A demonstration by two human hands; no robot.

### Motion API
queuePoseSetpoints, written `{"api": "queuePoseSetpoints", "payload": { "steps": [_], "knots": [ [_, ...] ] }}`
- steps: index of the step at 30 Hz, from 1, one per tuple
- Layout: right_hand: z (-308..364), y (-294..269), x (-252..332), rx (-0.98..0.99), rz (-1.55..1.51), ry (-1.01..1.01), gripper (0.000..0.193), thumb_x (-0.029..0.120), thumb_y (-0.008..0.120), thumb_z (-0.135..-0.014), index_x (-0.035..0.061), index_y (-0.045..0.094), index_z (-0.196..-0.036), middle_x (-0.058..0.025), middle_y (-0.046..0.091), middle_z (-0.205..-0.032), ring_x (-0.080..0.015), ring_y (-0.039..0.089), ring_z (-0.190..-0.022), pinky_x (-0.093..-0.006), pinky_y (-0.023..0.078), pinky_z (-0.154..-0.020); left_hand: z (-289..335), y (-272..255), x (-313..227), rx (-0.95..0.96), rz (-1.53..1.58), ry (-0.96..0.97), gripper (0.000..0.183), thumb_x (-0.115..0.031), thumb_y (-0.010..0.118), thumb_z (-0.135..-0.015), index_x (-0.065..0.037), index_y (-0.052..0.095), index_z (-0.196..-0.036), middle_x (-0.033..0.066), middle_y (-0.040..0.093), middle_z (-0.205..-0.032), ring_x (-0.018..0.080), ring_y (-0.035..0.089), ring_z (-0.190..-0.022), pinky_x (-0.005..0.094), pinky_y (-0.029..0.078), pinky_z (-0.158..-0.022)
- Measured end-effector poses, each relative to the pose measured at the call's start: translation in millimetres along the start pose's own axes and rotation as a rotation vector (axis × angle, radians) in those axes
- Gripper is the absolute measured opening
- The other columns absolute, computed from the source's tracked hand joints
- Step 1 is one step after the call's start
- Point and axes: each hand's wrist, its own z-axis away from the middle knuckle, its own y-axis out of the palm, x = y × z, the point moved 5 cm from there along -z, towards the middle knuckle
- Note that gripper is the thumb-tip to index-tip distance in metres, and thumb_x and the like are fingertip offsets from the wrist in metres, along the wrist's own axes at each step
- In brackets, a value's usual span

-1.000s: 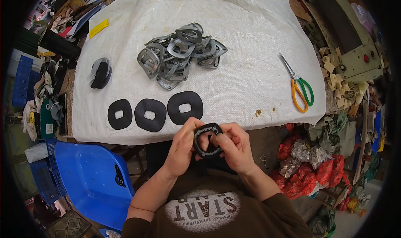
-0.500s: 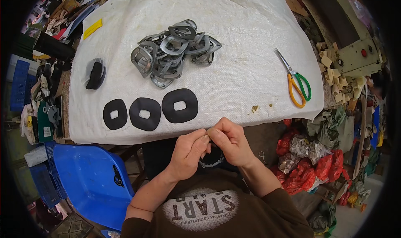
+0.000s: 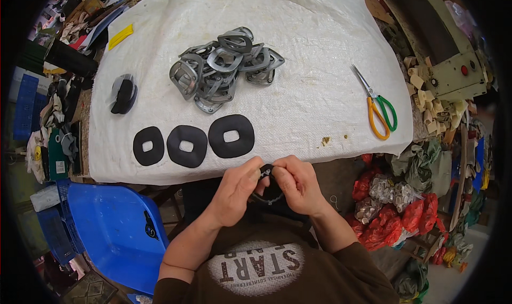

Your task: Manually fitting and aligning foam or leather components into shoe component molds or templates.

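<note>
Just off the near edge of the table, both hands pinch a small ring-like piece with black material at its top edge. Its lower rim shows thin and greyish, and most of it is hidden by fingers. My left hand grips its left side; my right hand holds the right side, thumb and fingers pressed together. Beyond them lie three black rounded pads in a row, each with a rectangular hole. Farther back is a heap of grey metal frames.
Scissors with orange and green handles lie right on the white woven sheet. Left are a clear-and-black piece and a yellow strip. A blue tub stands lower left; red bags lie lower right.
The hands have turned the piece, and its black top edge now shows between my fingertips. My right hand has dropped slightly. The things on the table keep their places.
</note>
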Motion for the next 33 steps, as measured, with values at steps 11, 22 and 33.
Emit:
{"api": "queuePoseSetpoints", "payload": {
  "steps": [11, 22, 33],
  "knots": [
    [11, 11, -21, -0.004, -0.404, 0.209, 0.027, 0.023, 0.041, -0.096, -0.0017, 0.051, -0.095, -0.0033, 0.056, -0.074, -0.0081, 0.049, -0.062, -0.0228, 0.041, -0.055, 4, 0, 9, -0.247, 0.035, 0.006, 0.029, -0.020, 0.042, -0.093, -0.003, 0.043, -0.069, -0.0003, 0.041, -0.057, 0.0056, 0.038, -0.053, 0.0220, 0.032, -0.048],
    [-4, 3, -4, -0.092, 0.018, -0.087, 0.023, 0.018, 0.041, -0.094, -0.0011, 0.050, -0.084, -0.0097, 0.051, -0.061, -0.0146, 0.049, -0.054, -0.0271, 0.041, -0.053, -2, -2, 6, -0.187, 0.085, 0.070, 0.034, -0.028, 0.031, -0.096, -0.003, 0.046, -0.077, 0.0003, 0.042, -0.059, 0.0049, 0.037, -0.052, 0.0221, 0.032, -0.048],
    [10, 13, -30, -0.039, -0.312, 0.071, 0.027, 0.022, 0.040, -0.096, 0.0010, 0.049, -0.082, -0.0007, 0.050, -0.071, -0.0075, 0.043, -0.064, -0.0229, 0.038, -0.057, 2, 6, 8, -0.153, -0.021, -0.026, 0.029, -0.019, 0.034, -0.096, -0.002, 0.045, -0.075, 0.0013, 0.044, -0.061, 0.0057, 0.040, -0.053, 0.0213, 0.034, -0.049]
  ]
}}
